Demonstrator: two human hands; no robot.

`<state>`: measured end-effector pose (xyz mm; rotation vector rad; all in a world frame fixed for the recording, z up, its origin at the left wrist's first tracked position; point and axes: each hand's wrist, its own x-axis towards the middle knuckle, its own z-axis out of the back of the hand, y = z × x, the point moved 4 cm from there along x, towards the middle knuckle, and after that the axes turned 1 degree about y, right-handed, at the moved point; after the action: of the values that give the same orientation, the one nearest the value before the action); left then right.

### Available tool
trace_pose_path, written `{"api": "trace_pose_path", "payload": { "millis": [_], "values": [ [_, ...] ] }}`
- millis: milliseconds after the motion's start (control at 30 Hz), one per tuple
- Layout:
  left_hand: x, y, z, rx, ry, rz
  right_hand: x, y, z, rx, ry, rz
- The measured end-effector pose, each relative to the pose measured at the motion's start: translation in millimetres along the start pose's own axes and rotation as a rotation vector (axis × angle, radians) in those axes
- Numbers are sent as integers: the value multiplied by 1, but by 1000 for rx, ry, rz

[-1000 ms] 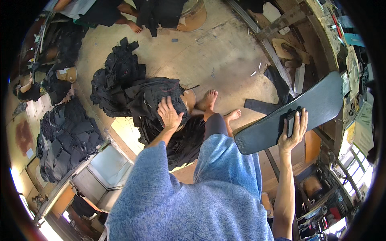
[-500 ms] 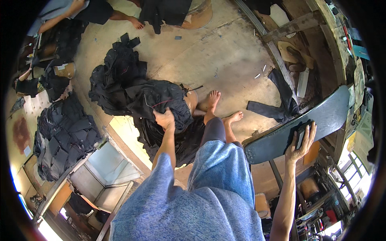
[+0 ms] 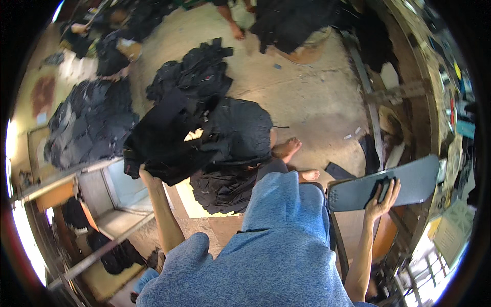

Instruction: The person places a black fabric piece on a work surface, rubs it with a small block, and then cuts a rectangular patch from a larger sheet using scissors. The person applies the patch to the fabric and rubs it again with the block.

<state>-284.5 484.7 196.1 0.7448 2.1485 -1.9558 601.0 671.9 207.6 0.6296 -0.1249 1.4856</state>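
My left hand (image 3: 149, 176) is closed on the lower left edge of a black garment (image 3: 163, 140), which hangs bunched and lifted over a dark heap. Beside it a rounded black cloth bundle (image 3: 238, 130) sits next to my bare feet. More black cloth (image 3: 225, 189) lies below, on a pale yellow surface. On the right, my right hand (image 3: 384, 200) lies at a long dark grey board (image 3: 414, 179) with rounded ends. Its fingers lie around a small black block (image 3: 382, 188) on the board; what the block is I cannot make out.
A pile of black cloth pieces (image 3: 92, 123) stands at the left, and another heap (image 3: 197, 71) lies beyond the bundle. Another person's foot (image 3: 237, 30) shows at the top near a large dark cloth pile (image 3: 294, 23). A wooden frame (image 3: 376, 123) runs along the right.
My left hand has moved left, pulling the black garment off the bundle and spreading it leftward. My right hand stays at the board. The whole view has turned and shifted.
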Motion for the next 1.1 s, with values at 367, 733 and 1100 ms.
{"api": "trace_pose_path", "payload": {
  "millis": [367, 733, 1100],
  "values": [
    [-89, -54, -33, -511, -62, -398, -3, -9, -3, 39, -40, 30],
    [-246, 334, -173, 213, 76, 1084, -3, -4, 1, -37, 74, -45],
    [-129, 339, -240, 1682, 2176, -1460, 7, 12, 5, -87, 105, -89]
  ]
}}
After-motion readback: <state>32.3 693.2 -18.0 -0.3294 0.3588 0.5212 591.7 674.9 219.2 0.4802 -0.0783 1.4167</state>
